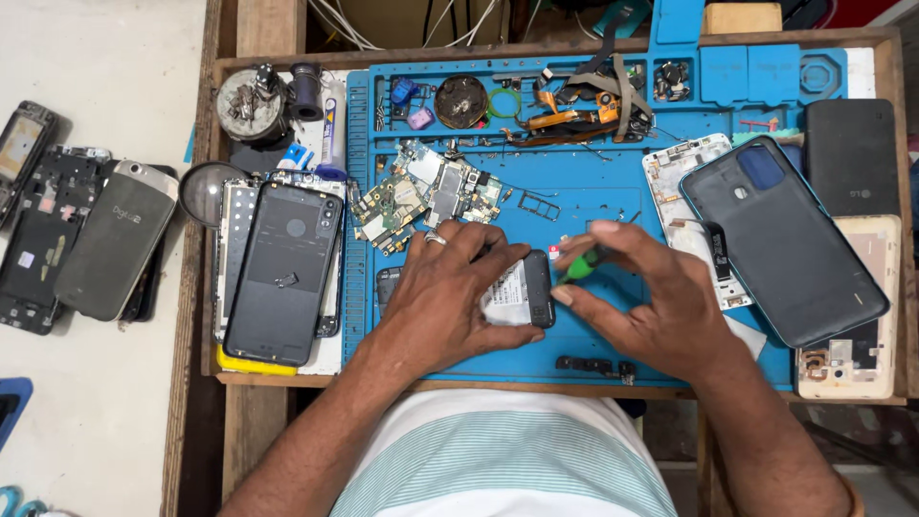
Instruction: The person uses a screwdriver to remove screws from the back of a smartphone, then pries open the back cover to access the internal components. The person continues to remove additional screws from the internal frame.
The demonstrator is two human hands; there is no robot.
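At the frame's centre, on the blue mat (593, 206), our left hand (445, 302) grips a small phone part (522, 292) by its edges; it looks light, stiff, fragile. Our right hand (651, 297) pinches a green screwdriver (582, 265).

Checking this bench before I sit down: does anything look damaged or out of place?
Mostly opened phones. A dark back cover lies askew across a white frame; bare circuit boards sit loose on the blue mat. Nothing looks spilled.
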